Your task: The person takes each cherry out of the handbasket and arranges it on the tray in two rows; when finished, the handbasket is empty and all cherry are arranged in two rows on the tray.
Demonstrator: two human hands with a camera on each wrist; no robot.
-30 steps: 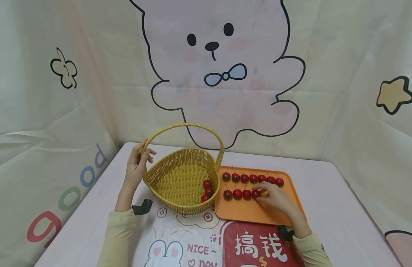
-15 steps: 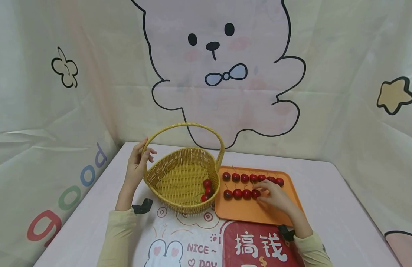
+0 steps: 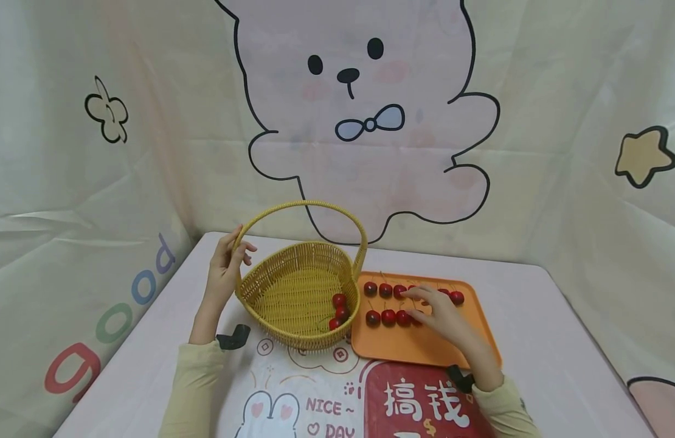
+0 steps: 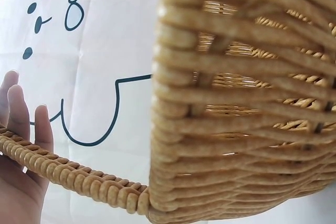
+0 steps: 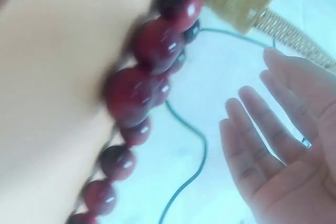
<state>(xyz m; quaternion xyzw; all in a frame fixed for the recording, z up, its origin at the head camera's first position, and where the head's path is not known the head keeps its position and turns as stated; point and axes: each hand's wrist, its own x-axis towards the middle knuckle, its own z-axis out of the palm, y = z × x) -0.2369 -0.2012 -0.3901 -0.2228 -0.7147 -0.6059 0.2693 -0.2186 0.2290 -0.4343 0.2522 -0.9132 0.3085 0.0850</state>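
A yellow woven basket (image 3: 299,292) stands left of centre, with a few red cherries (image 3: 340,313) inside at its right side. My left hand (image 3: 224,267) holds the left side of the basket's arched handle (image 4: 79,174), which passes between thumb and fingers in the left wrist view. To the right lies an orange tray (image 3: 403,347) bearing two rows of cherries (image 3: 388,317). Over the right part of these rows hovers my right hand (image 3: 438,310), hiding some of them. In the right wrist view its fingers (image 5: 268,124) are spread and hold nothing, apart from the cherries.
The white table (image 3: 534,328) carries a printed mat with a red panel (image 3: 381,420) in front of the tray. A fabric backdrop (image 3: 534,201) with a bear drawing closes off the back and sides. The tray's left edge lies against the basket.
My right hand has shifted slightly left and away from me, from the right end of the nearer row to above the cherries. Left hand and basket stay put.
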